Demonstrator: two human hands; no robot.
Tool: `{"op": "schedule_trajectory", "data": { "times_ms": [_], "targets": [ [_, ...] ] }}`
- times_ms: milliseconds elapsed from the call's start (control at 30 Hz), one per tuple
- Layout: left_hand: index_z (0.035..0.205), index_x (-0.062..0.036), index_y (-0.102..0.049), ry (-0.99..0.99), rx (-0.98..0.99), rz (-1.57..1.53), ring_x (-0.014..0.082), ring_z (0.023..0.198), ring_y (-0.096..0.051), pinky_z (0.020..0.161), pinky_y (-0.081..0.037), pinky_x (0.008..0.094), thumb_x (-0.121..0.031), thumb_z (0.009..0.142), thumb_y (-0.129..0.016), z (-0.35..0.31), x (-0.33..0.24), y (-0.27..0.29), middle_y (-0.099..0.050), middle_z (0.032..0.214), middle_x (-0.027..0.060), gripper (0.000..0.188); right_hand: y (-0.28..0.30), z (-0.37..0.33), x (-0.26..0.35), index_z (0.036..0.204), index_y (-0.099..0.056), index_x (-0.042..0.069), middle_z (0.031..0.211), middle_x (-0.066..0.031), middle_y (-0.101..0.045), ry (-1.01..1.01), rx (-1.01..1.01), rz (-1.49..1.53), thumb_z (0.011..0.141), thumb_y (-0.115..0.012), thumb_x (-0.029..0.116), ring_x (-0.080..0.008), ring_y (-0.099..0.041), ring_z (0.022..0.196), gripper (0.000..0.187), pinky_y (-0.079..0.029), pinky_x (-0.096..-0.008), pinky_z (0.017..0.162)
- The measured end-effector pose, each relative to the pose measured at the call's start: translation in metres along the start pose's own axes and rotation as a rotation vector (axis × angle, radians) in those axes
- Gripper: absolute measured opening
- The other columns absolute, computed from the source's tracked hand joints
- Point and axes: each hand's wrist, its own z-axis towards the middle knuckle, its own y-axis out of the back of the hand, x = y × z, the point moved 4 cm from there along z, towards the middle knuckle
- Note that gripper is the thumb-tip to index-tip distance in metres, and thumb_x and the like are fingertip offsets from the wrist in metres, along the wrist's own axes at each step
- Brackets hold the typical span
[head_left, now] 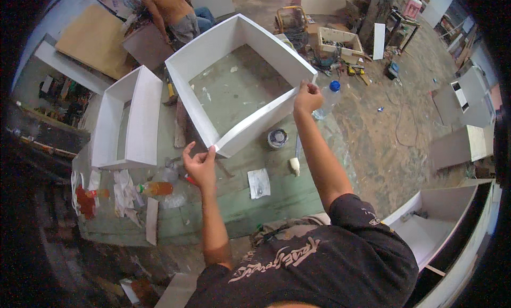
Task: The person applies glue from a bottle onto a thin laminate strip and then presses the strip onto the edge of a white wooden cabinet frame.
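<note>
A white four-sided box frame (266,116), like a drawer body without a bottom, rests on the green-grey worktop (229,199). At its near left corner is my left hand (200,167), thumb against the corner and fingers spread apart. My right hand (308,99) pinches the top of its right corner between thumb and fingers. Beside the right hand stands a clear bottle with a blue cap (334,86). Below the frame's front wall are a dark round tin (277,139) and a brush-like tool with a pale end (295,166). A stained white paper (258,183) lies nearer me.
Another white box frame (143,116) stands at the left. A hammer (171,92), a wood strip (152,221) and a bottle of orange liquid (158,188) lie on the worktop. Beyond are a person (173,13) and a wooden tool crate (340,43). White cabinet parts (460,146) stand right.
</note>
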Motion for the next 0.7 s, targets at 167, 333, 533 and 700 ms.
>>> {"op": "schedule_trajectory", "data": {
  "times_ms": [167,333,533,700],
  "targets": [
    [0.129,-0.005,-0.047,-0.113,-0.057,0.254,0.0126,0.059,-0.059,0.062,-0.046,0.0293,-0.002,0.077,-0.08,-0.001,-0.004,-0.01,-0.064,0.066,0.0053,0.061,0.006,-0.012,0.011,0.087,-0.072,0.003,0.081,-0.0105,-0.071,0.162,-0.104,-0.188,0.082,-0.079,0.017,-0.0226,-0.066,0.071,0.017,-0.051,-0.0354,0.068],
    [0.127,-0.0071,-0.051,-0.181,-0.156,0.512,0.0184,0.058,-0.06,0.063,-0.047,0.0362,-0.007,0.076,-0.079,-0.01,-0.032,-0.024,-0.062,0.063,0.005,0.057,-0.001,-0.011,0.018,0.086,-0.072,0.004,0.078,-0.0092,-0.071,0.098,-0.134,-0.108,0.08,-0.081,0.019,-0.0211,-0.064,0.068,0.018,-0.05,-0.0354,0.065],
    [0.129,-0.0099,-0.057,-0.77,-0.13,0.941,0.0293,0.111,-0.058,0.1,-0.04,0.0504,-0.013,0.078,-0.075,-0.011,-0.046,-0.039,-0.065,0.106,0.0127,0.054,-0.008,0.004,0.007,0.085,-0.067,0.005,0.081,-0.0096,-0.068,0.075,-0.233,-0.184,0.081,-0.08,0.022,-0.0237,-0.064,0.074,0.022,-0.05,-0.0389,0.069],
    [0.141,-0.0129,-0.051,-0.618,0.304,1.199,0.0283,0.133,-0.046,0.116,-0.021,0.0559,-0.016,0.079,-0.076,0.001,-0.031,-0.055,-0.06,0.132,0.0104,0.067,-0.009,-0.006,0.008,0.088,-0.062,0.003,0.084,-0.0101,-0.068,0.036,-0.215,-0.198,0.083,-0.079,0.022,-0.0234,-0.064,0.076,0.026,-0.051,-0.0382,0.071]
  ]
}}
